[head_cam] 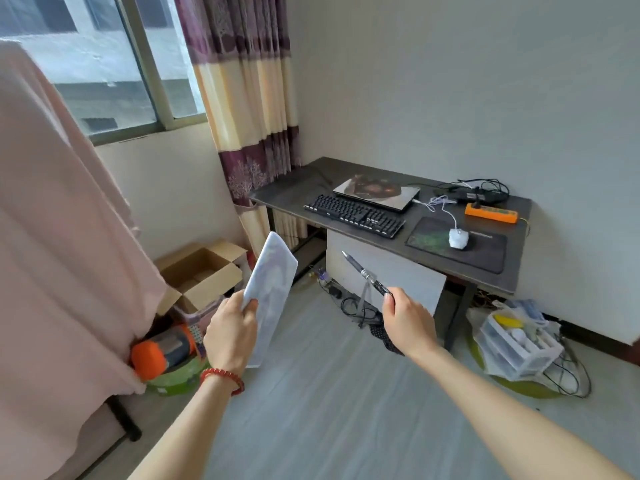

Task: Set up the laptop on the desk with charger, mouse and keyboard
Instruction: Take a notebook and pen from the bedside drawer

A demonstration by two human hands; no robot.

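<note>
A closed laptop (pixel 376 193) lies at the back of the dark desk (pixel 287 195). In front of it sits a black keyboard (pixel 354 215). A white mouse (pixel 458 238) rests on a dark mouse pad (pixel 485 251), its white cable running toward the laptop. A black charger with tangled cables (pixel 472 195) lies behind an orange power strip (pixel 491 213). My left hand (pixel 231 336) grips a thin white notebook (pixel 272 289) well short of the desk. My right hand (pixel 407 318) pinches a black pen (pixel 366 274).
An open cardboard box (pixel 202 273) and an orange-and-grey item (pixel 161 351) sit on the floor at left beside a pink cloth (pixel 59 237). A clear drawer unit with cables (pixel 519 348) stands right of the desk. Cables lie under the desk. A curtain (pixel 249 98) hangs by the window.
</note>
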